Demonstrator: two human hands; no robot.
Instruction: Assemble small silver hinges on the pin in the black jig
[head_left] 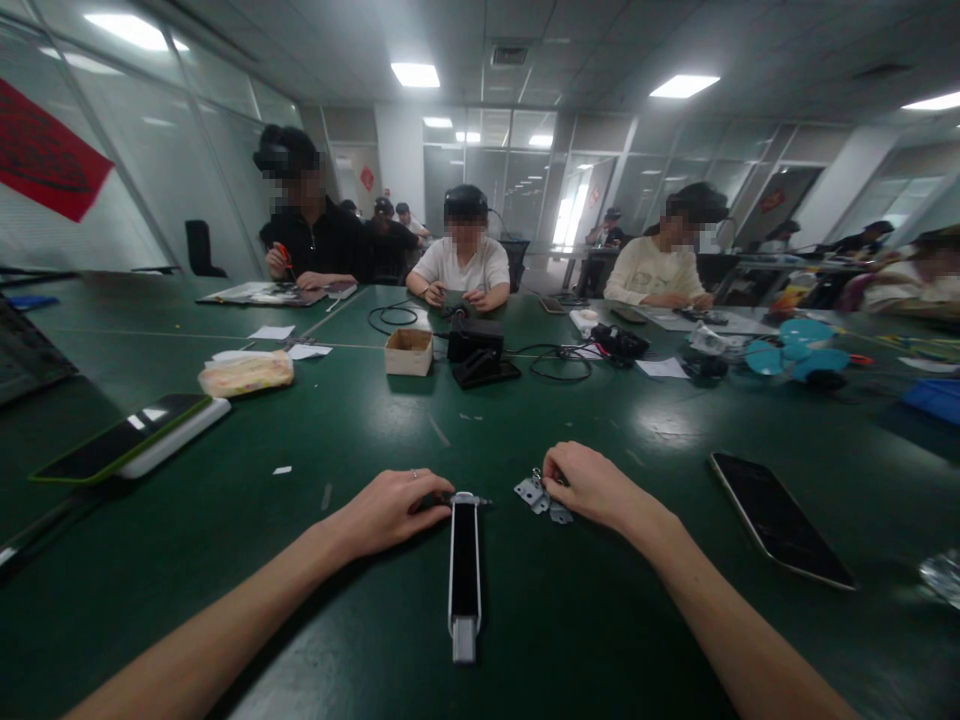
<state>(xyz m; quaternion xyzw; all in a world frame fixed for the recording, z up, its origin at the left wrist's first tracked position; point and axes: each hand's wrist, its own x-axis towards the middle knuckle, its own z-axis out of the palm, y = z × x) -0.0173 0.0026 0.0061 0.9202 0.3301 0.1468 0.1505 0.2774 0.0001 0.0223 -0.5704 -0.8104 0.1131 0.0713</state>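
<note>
A long black bar with a silver frame [465,560] lies on the green table, pointing towards me, with a metal block at its near end. A thin metal rod [484,501] sticks out sideways at its far end. My left hand [397,512] is closed there from the left, thumb and fingers pinching the rod's other side. To the right, my right hand [589,482] bends over a small heap of grey metal plates with holes [534,496]. Its fingers are pinched together at the heap; what they hold is hidden.
A phone [780,520] lies to the right, a green-edged tablet [127,438] to the left. Beyond are a small open box [409,353], a black stand [480,355], cables and blue fan blades [799,350]. Several people sit across the green table [360,430].
</note>
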